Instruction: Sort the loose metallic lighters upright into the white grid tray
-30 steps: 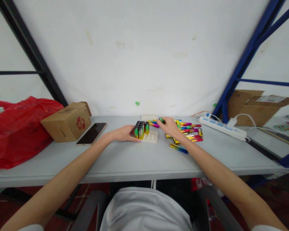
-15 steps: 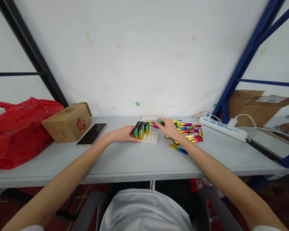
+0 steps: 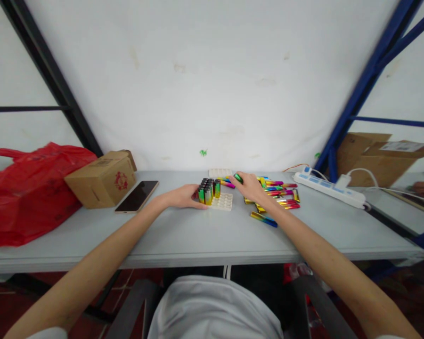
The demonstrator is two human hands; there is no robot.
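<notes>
A red plastic bag [image 3: 38, 195] slumps at the left end of the grey worktop [image 3: 183, 238], next to a cardboard box [image 3: 99, 183] (a red emblem [image 3: 121, 181] is printed on its side), with a dark-screened phone [image 3: 137, 196] lying flat just beside it. On the right, a white power strip [image 3: 325, 187] lies slantwise, near a blue metal frame [image 3: 361, 96] and some brown cardboard [image 3: 381, 165]. A small green mark [image 3: 203, 152] shows on the white wall [image 3: 212, 99]

Shiny tubes [image 3: 208, 196] upright in white tray [image 3: 225, 202]; loose tubes [image 3: 264, 219] lying right.
</notes>
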